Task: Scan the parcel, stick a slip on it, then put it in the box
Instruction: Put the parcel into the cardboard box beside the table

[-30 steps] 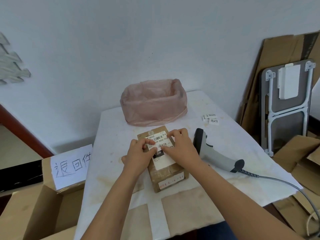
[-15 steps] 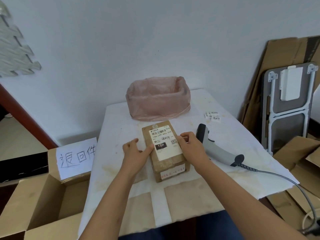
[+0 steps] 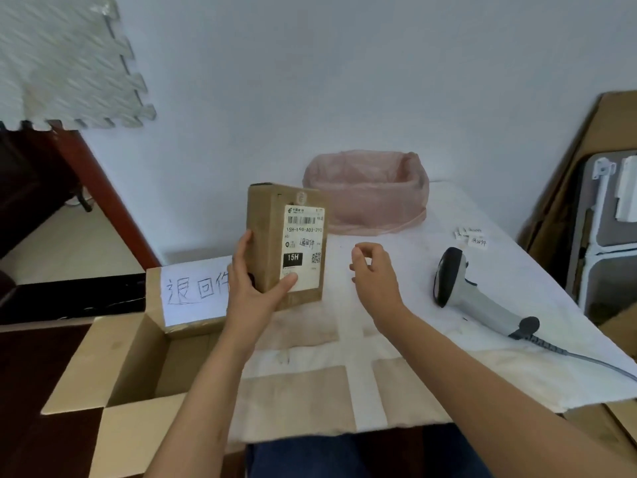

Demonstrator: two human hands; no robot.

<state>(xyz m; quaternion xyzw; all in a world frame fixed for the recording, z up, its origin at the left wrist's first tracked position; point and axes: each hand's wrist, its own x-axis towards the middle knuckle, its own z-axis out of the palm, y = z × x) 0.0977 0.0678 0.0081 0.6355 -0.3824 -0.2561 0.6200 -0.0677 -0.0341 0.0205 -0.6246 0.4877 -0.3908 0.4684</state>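
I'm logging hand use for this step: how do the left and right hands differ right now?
The left hand grips the parcel upright, thumb on its label, fingers wrapped round its left side; the right hand holds nothing. The left hand is at the table's left edge, next to the open box; the right hand hovers over the table, fingers loosely curled, between parcel and scanner. Both are bare and raised off the table.

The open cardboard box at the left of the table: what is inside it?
The open cardboard box shows only bare brown inner walls and part of its floor; no parcel lies there. The left hand holds the parcel above the table edge. The forearm hides the box's right corner.
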